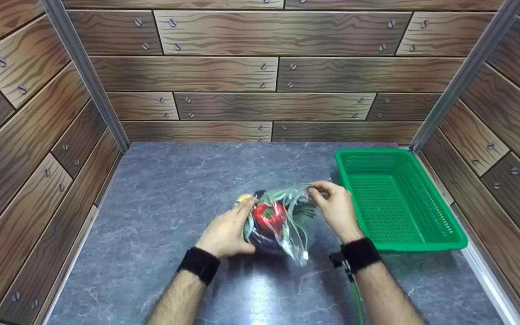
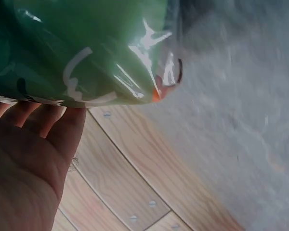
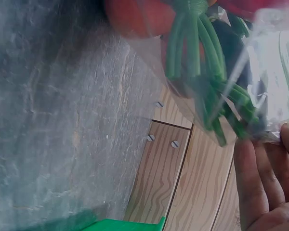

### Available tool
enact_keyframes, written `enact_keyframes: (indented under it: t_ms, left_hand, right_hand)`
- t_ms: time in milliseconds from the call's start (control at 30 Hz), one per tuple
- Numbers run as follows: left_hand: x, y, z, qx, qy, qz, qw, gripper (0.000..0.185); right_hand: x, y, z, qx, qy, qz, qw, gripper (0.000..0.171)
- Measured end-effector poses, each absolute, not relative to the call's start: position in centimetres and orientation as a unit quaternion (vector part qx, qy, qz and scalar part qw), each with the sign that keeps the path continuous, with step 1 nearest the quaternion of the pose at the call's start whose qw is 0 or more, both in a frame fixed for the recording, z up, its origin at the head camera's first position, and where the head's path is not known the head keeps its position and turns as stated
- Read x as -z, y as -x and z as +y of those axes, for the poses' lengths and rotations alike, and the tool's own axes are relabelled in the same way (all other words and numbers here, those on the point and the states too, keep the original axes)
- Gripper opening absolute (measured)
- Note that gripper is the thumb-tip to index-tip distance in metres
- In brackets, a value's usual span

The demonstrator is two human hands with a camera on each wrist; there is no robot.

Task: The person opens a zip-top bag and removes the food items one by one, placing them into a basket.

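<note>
A clear plastic bag (image 1: 282, 221) stuffed with toy vegetables sits on the grey table (image 1: 160, 198) in the head view; a red piece (image 1: 269, 216), green stalks and a yellow bit show through it. My left hand (image 1: 226, 232) grips the bag's left side, fingers curled round it. My right hand (image 1: 334, 205) pinches the bag's upper right edge. The left wrist view shows the bag (image 2: 86, 53) close up above my left hand's fingers (image 2: 48, 120). In the right wrist view green stalks (image 3: 202, 67) hang inside the plastic beside my right hand's fingers (image 3: 260, 183).
A green plastic basket (image 1: 427, 243) with nothing in it stands at the right of the table, just beyond my right hand. Wood-pattern walls close in the left, back and right sides. Bare grey tabletop lies to the left and behind the bag.
</note>
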State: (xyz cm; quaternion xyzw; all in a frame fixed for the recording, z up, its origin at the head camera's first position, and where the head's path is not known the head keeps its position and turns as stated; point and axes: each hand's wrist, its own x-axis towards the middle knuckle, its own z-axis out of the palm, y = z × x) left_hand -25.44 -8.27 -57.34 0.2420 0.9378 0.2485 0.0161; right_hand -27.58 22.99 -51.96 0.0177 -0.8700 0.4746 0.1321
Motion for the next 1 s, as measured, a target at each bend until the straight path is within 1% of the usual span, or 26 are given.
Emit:
enact_keyframes:
  t_ms: [133,300,467,600,733,833,933,1000]
  left_hand:
    - [56.5,27.4,-9.5,-0.234,-0.229,0.944,0.027,0.132]
    - [54.9,29.9,-11.1,-0.188,-0.214,0.958,0.029,0.131]
    - [53.8,31.8,-12.3,-0.152,-0.210,0.966,0.015,0.131]
    - [53.6,32.5,-12.5,-0.133,-0.195,0.972,0.005,0.130]
    - [53.4,32.2,-12.3,-0.107,-0.177,0.978,-0.011,0.115]
    - [52.7,31.3,-11.8,-0.109,-0.164,0.980,-0.038,0.096]
    - [51.3,30.1,-10.7,-0.150,-0.164,0.973,-0.064,0.078]
    - [50.4,29.1,-9.5,-0.199,-0.173,0.963,-0.062,0.068]
  right_hand:
    - [51.8,29.1,22.5,-0.468,-0.020,-0.876,0.111,0.016]
    - [51.8,30.0,22.1,-0.473,-0.015,-0.877,0.088,0.019]
    - [52.0,30.7,21.5,-0.467,-0.025,-0.881,0.078,0.018]
    - [52.2,31.2,21.3,-0.463,-0.036,-0.883,0.069,0.018]
    - [52.3,31.5,21.4,-0.459,-0.039,-0.886,0.060,0.019]
    - [52.6,31.5,21.5,-0.456,-0.041,-0.887,0.058,0.019]
    - [52.9,31.4,21.7,-0.459,-0.045,-0.885,0.059,0.018]
    - [53.0,31.4,21.8,-0.464,-0.044,-0.883,0.060,0.018]
